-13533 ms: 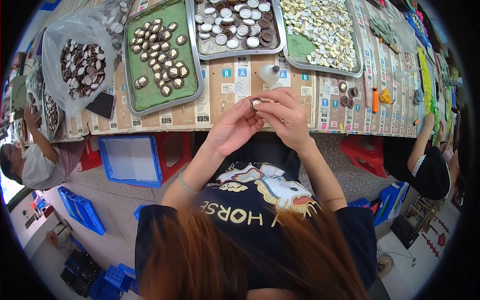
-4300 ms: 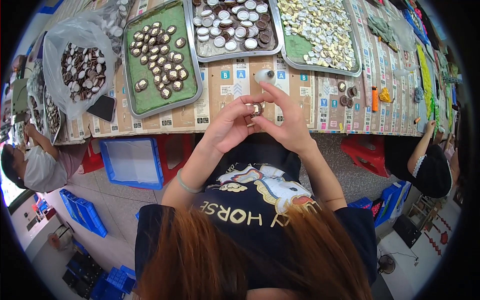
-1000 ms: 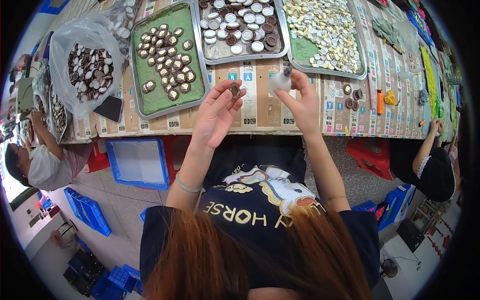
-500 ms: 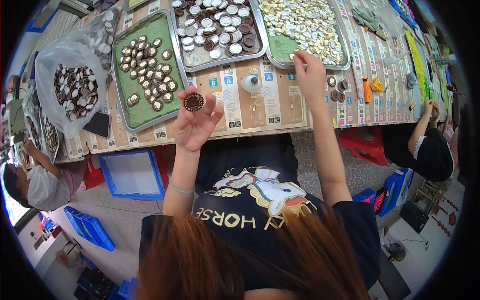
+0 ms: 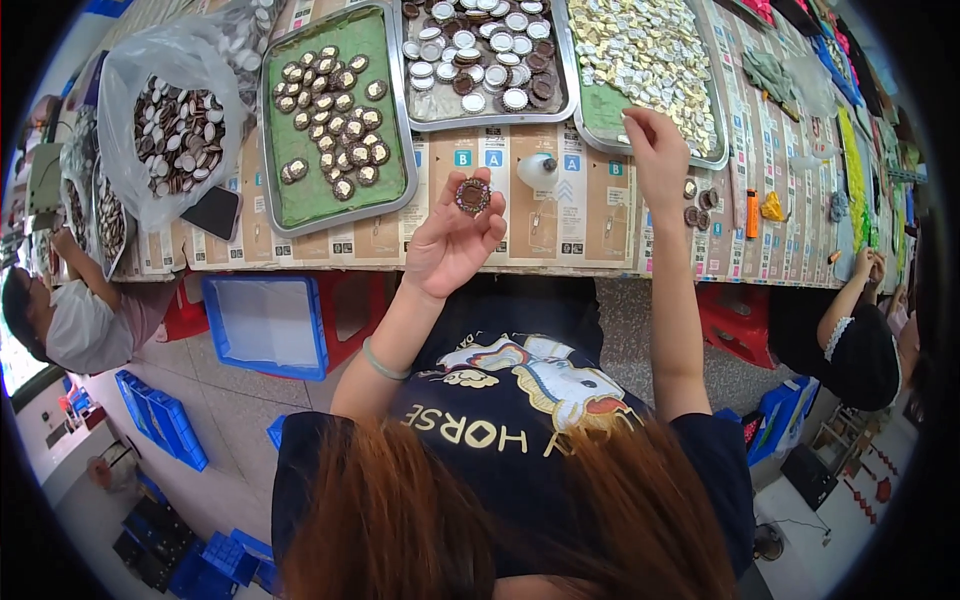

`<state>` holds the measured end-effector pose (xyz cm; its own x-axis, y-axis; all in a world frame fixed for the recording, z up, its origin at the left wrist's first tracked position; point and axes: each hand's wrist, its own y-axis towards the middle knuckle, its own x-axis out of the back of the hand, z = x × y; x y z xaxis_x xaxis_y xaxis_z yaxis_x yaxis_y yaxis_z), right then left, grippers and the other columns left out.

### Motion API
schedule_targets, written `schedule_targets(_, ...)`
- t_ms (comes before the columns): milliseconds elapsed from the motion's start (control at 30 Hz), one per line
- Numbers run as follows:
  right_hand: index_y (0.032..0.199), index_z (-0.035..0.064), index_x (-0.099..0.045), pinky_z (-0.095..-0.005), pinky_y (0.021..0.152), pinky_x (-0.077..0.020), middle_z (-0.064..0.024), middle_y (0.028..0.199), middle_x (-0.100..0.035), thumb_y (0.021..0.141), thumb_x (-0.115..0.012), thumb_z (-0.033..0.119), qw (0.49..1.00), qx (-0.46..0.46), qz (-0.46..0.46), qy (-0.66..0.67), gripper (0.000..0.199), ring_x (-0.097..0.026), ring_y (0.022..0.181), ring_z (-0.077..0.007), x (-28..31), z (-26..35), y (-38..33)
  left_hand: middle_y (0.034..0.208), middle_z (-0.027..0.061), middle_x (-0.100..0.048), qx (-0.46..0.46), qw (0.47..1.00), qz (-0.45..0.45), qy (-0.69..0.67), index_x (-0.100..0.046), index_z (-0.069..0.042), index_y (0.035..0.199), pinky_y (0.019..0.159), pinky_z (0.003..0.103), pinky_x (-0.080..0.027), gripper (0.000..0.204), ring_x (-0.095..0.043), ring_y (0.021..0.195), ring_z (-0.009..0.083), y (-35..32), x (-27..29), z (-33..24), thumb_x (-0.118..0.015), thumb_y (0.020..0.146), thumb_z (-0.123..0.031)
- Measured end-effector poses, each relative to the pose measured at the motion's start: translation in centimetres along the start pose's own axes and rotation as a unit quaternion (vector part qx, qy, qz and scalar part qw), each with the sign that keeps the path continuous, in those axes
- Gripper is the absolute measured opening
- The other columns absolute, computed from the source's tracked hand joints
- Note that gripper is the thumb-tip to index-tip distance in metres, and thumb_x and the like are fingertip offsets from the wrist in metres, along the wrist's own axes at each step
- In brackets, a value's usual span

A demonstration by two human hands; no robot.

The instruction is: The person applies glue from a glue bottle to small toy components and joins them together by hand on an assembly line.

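Disc [image 5: 473, 197] pinched by left hand [image 5: 447, 240] above the tabletop [image 5: 585, 242], by its near edge; picking, seemingly, by right hand [image 5: 662, 165] at near edge of right tray [image 5: 602, 108] (grip can't be told); fine pinching is needed.

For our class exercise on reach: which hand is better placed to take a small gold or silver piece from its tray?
Probably the right hand: it is at the near edge of that tray. The left hand is farther away and holds a brown disc, so it seems occupied.
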<state>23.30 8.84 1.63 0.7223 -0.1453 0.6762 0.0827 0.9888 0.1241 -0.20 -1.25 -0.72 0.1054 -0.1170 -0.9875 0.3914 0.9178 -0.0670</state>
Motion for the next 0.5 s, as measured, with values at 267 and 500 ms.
schedule_targets(267,0.084,-0.0013,-0.055,-0.0204,0.062,-0.0405,-0.0034,0.079,-0.058,0.079,-0.054,0.006,0.884,-0.161,0.18,0.399,0.009,-0.052,0.07,-0.0071,-0.6,5.2,-7.4,0.12,0.0153,-0.042,0.089,0.993,-0.048,0.055,-0.045,-0.01,0.114,0.082,0.031,-0.043,0.029,-0.052,0.096,0.022,0.7,0.1,1.9,-0.046,0.085,-0.014)
schedule_targets(500,0.082,-0.0005,-0.059,-0.0241,0.06,-0.0447,-0.009,0.082,-0.057,0.072,-0.058,0.0,0.979,0.071,0.086,0.172,0.011,-0.056,0.07,-0.0161,-0.9,5.7,-8.1,0.112,0.0147,-0.049,0.097,0.989,-0.112,0.028,-0.042,-0.007,0.116,0.08,0.031,-0.044,0.031,-0.052,0.095,0.0218,0.6,0.1,2.3,-0.044,0.086,-0.017)
